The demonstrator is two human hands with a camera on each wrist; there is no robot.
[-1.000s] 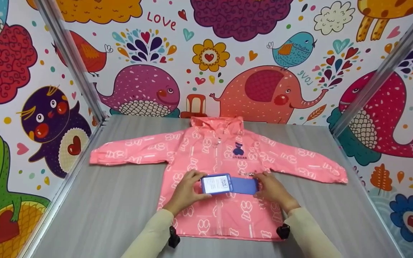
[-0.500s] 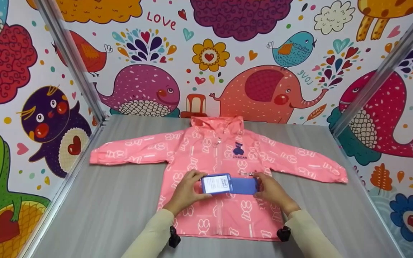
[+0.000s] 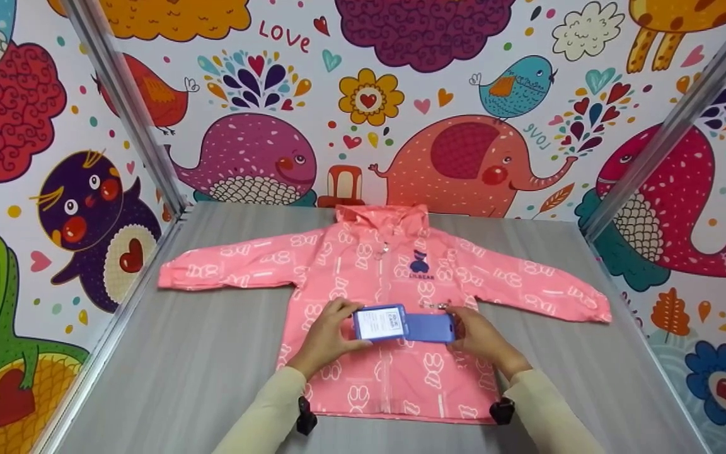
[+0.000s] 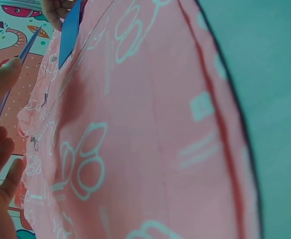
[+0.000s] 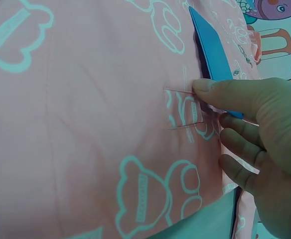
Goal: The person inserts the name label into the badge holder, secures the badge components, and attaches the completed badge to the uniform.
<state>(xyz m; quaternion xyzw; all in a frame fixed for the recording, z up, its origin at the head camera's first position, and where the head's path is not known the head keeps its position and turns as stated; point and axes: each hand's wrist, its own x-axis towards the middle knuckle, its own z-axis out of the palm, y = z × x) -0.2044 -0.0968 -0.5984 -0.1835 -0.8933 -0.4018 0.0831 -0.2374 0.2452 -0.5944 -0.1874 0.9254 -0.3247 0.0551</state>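
Note:
A blue badge holder (image 3: 378, 323) is held above a pink child's jacket (image 3: 363, 378). It is in two parts: the left one bears a white printed card, and a plain blue cover (image 3: 429, 328) extends to its right. My left hand (image 3: 325, 337) pinches the left part between thumb and fingers. At the other end, my right hand (image 3: 479, 334) pinches the cover. In the right wrist view the cover (image 5: 213, 42) is seen nearly edge-on, with the thumb (image 5: 225, 92) at its near side. The left wrist view shows the left part (image 4: 28, 47) as a thin sliver.
The jacket lies flat on a grey table (image 3: 161, 366), its sleeves (image 3: 230, 261) spread to both sides and its hood at the back. Patterned walls (image 3: 401, 82) with metal corner posts (image 3: 130, 107) enclose the table at the back and sides.
My right hand has shifted very slightly to the right, and more of the cover's right end shows. The left hand and the jacket have stayed in place.

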